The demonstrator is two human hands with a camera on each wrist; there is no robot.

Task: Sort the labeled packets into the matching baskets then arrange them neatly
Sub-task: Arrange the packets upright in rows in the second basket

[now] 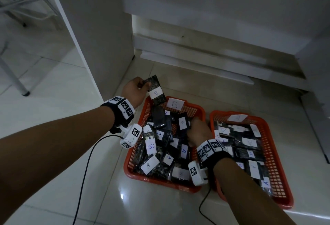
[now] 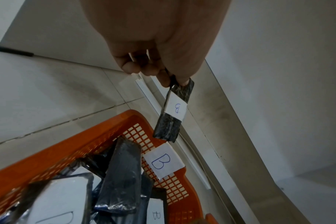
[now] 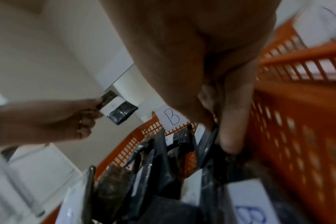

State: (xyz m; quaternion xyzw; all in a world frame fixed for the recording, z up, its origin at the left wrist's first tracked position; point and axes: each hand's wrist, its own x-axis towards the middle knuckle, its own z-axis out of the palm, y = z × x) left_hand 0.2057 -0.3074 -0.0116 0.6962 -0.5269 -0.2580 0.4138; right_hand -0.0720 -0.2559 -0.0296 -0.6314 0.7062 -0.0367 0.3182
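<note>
I hold a dark packet [image 1: 155,89] marked B in my left hand [image 1: 134,90], above the far left corner of the B basket [image 1: 141,117]. The fingers [image 2: 164,76] and thumb pinch its upper end, and the packet hangs tilted, clear of the basket rim. In the left wrist view it hangs just above the paper B tag [image 2: 163,161] fixed to the far wall of the basket.

My right hand [image 1: 199,132] is down inside the B basket, near its right wall. The fingers [image 3: 233,131] are curled and close on the edge of a dark packet in the pile [image 3: 211,145]; the view is blurred, so I cannot tell how firm the grip is.

The B basket holds a loose heap of dark packets [image 1: 160,146] with white B labels, lying at mixed angles. The A basket [image 1: 278,171] stands just beside it on the right, both on the tiled floor [image 1: 62,117]. Its packets [image 1: 246,146] carry A labels and lie flatter.
</note>
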